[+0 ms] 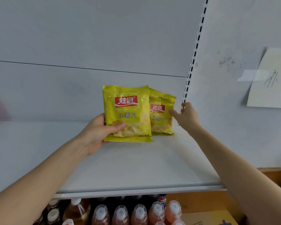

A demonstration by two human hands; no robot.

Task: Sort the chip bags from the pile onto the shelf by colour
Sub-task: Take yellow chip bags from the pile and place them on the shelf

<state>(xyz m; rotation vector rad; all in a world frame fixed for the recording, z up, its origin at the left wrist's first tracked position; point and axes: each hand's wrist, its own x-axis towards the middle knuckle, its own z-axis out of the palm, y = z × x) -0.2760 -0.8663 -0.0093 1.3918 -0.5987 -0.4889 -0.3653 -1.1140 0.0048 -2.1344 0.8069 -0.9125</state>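
Between the two hands, low over the shelf [136, 168], the left hand [97, 132] grips a yellow bag [128, 111] by its lower corner, thumb across the front. Just behind it, the right hand [187, 115] has straight fingers touching a second yellow bag [162, 117]. Both bags look light, puffy, slick and easily crushed. They are best held gently at a sealed edge.

Both arms reach forward — left hand [97, 132] curled in a grip, right hand [187, 116] with fingers outstretched.
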